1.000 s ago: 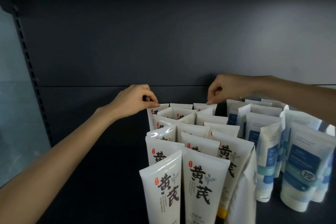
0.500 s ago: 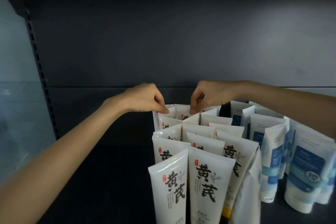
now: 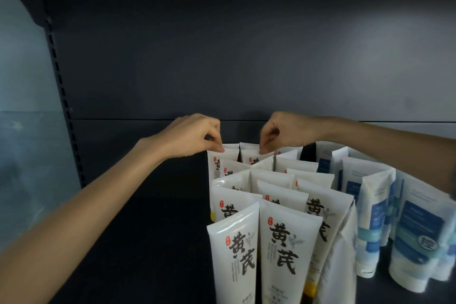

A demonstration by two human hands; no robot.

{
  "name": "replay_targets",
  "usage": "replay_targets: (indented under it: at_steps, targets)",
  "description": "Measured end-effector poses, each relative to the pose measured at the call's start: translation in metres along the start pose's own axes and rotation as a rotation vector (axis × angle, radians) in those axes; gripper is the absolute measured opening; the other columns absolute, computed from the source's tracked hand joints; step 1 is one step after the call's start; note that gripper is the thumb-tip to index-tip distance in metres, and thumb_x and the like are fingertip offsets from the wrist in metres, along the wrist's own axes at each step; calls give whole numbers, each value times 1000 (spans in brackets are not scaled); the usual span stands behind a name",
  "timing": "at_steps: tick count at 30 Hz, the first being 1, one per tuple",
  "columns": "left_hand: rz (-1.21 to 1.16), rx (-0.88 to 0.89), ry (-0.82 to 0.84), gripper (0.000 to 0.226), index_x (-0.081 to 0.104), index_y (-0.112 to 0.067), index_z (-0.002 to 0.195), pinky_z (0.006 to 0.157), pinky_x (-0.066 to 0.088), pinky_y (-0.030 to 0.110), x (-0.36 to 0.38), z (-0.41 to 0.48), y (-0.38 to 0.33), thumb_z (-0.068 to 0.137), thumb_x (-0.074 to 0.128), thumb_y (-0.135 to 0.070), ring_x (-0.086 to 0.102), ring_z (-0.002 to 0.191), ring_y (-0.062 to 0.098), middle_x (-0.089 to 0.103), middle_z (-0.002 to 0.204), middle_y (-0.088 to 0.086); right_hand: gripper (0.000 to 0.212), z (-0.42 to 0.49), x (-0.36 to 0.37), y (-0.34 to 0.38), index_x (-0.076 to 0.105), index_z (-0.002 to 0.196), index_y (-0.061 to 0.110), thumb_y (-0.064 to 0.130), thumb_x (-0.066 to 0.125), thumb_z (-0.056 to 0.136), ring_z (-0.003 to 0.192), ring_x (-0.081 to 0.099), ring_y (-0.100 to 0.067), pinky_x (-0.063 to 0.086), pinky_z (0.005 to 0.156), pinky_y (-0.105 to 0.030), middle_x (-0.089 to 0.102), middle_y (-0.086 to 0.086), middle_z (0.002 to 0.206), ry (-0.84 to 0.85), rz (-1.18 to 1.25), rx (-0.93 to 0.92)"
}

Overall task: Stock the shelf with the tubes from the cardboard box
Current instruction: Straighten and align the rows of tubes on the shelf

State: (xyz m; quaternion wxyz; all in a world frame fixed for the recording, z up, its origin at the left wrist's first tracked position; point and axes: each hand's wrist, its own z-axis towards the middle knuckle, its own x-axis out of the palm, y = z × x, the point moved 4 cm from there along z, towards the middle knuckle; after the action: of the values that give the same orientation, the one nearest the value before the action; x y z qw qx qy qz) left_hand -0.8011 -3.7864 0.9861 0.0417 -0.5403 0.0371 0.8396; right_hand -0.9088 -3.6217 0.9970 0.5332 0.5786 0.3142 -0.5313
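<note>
Up at the rear of the dark matte shelf (image 3: 148, 229), the left hand (image 3: 192, 136) pinches the flat crimped top of the back-left tube (image 3: 229, 153) between thumb and forefinger, while the right hand (image 3: 286, 131) pinches the neighbouring tube (image 3: 249, 157) the same way. Both stand cap-down in a tight block of glossy white tubes (image 3: 283, 249) printed with bold black brush characters and small red seals. Beside them stand the blue-and-white tubes (image 3: 414, 229), their print too blurred to read. Front rows hide most of the pinched tubes, and the frame's bottom edge cuts off the nearest caps.
</note>
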Motion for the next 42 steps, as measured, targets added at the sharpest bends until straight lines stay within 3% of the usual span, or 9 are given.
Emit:
replay_targets:
  at_steps: [6, 9, 14, 18, 24, 28, 34, 37, 42]
  targets:
    - [-82, -47, 22, 12, 73, -31, 87, 59, 29, 19, 2, 0, 3, 82, 68, -41, 45, 75, -21, 54, 82, -18, 12, 2, 0, -1, 70, 74, 25, 19, 70, 84, 59, 57, 9, 41, 60, -4, 64, 26, 60, 21, 29, 33]
    - [-166, -77, 48, 15, 73, -29, 86, 64, 34, 21, 5, -1, 5, 79, 70, -42, 50, 73, -13, 57, 86, -16, 8, -2, -2, -3, 72, 77, 23, 21, 70, 84, 60, 56, 10, 41, 60, -4, 64, 25, 61, 55, 24, 52]
    - [-255, -80, 65, 14, 74, -29, 83, 72, 43, 25, 8, 1, 2, 77, 73, -41, 54, 75, -5, 60, 86, -15, 9, -13, -15, -5, 74, 89, 18, 25, 70, 84, 78, 63, -1, 49, 77, -13, 72, 11, 85, 16, 28, 62]
    - [-290, -68, 37, 16, 75, -32, 83, 66, 37, 23, 10, 6, -3, 75, 72, -46, 51, 72, -14, 60, 86, -16, 6, -29, -31, -16, 74, 85, 19, 24, 71, 83, 61, 54, 5, 40, 60, -6, 66, 20, 67, 18, 65, 90]
    - [-356, -13, 14, 18, 76, -31, 89, 66, 36, 22, 16, 23, -27, 77, 71, -44, 52, 75, -13, 59, 86, -18, 4, -44, -26, -39, 75, 82, 28, 26, 74, 78, 50, 41, -1, 34, 52, -8, 50, 14, 53, 60, 45, 120]
    - [-355, -10, 36, 11, 75, -28, 82, 75, 43, 27, 25, 30, -37, 79, 72, -39, 56, 79, -2, 60, 81, -18, 6, -43, -19, -46, 72, 77, 31, 27, 77, 76, 52, 39, -1, 32, 52, -11, 46, 6, 62, -13, -17, 121]
    - [-366, -9, 43, 7, 74, -29, 78, 75, 41, 27, 23, 28, -34, 78, 73, -36, 54, 74, -12, 60, 78, -18, 12, -45, -17, -52, 70, 67, 28, 31, 78, 74, 56, 43, -3, 36, 55, -15, 57, -1, 72, -107, -96, 156]
    - [-362, -16, 42, 7, 74, -30, 78, 77, 44, 31, 22, 26, -33, 78, 73, -36, 54, 73, -9, 60, 78, -18, 15, -46, -18, -54, 68, 64, 28, 33, 78, 75, 53, 42, -3, 37, 56, -20, 56, 0, 69, -120, -112, 171]
    - [-357, -25, 47, 13, 75, -25, 83, 85, 49, 40, 21, 26, -35, 79, 72, -36, 55, 79, -2, 59, 80, -18, 20, -47, -18, -56, 65, 60, 28, 31, 77, 76, 49, 44, 1, 33, 51, -11, 51, 13, 54, -141, -97, 181]
